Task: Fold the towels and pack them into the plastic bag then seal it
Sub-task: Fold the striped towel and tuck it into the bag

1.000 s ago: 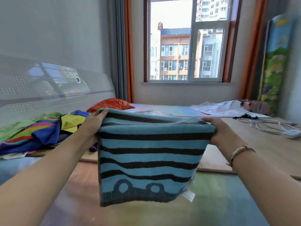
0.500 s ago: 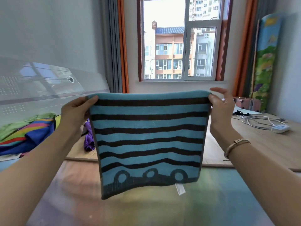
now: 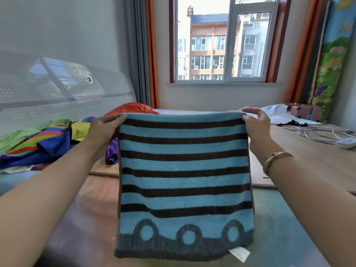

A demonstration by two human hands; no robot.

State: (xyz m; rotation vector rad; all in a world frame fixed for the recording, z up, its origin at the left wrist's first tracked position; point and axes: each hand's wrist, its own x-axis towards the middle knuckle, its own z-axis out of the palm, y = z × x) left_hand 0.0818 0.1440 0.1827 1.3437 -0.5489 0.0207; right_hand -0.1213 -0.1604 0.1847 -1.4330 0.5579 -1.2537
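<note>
**A:** Head cam shows the striped blue towel [image 3: 185,182] hanging flat in mid-air, dead centre of the view, already doubled over by the look of that rounded top edge. The left hand [image 3: 105,128] pinches the top corner at about 10 o'clock, thumb in front and fingers curled behind. The right hand [image 3: 255,124] pinches the other corner at 2 o'clock, with a couple of fingers sticking out loose above the edge.

**B:** What's different from a second ago?

**A:** Back then the top edge was sagging and bunched between the hands. Half a second ago it went up and got pulled taut, and now it has come down a bit, still stretched square. The white tag [image 3: 239,254] hangs at the lower right corner.

**B:** So it's lined up for the next fold?

**A:** My guess, yeah. Edges look even, so it probably goes down on the mat [image 3: 289,228] for another fold. The plastic bag [image 3: 273,112] sits well apart, on the far side at 1 o'clock, not yet packed as far as I can see. The colourful cloth pile [image 3: 38,139] at 9 o'clock looks untouched, so it's early days.
</note>
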